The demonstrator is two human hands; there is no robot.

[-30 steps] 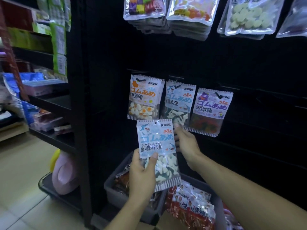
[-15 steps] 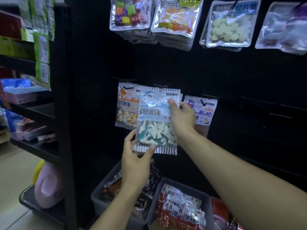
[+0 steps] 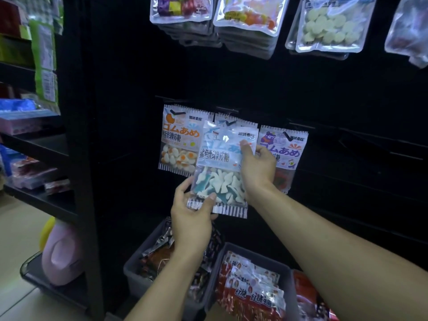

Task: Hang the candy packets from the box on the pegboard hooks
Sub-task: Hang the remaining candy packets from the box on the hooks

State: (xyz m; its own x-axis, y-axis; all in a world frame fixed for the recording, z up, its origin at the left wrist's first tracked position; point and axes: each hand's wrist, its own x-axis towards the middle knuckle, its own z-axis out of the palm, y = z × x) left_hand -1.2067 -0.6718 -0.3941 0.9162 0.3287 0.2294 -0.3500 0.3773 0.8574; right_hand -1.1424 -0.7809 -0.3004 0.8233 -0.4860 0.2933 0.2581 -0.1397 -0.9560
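Both hands, left (image 3: 192, 224) and right (image 3: 257, 166), pinched the packet (image 3: 220, 172): light, limp, slippery film; best gripped near its top hole.

1. Blue shark-gummy packet (image 3: 223, 167) — upright, held before the black pegboard (image 3: 347, 93), overlapping hung packets.
2. Egg-gummy packet (image 3: 177, 140) and purple packet (image 3: 287, 147) hang beside it.
3. Grey box (image 3: 136, 274) below — packets inside.

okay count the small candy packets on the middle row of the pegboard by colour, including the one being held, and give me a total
Orange egg-candy packet: 1
Blue shark-candy packets: 2, one on the hook and one in front of it, held by the left hand and right hand
Purple packet: 1
Total: 4
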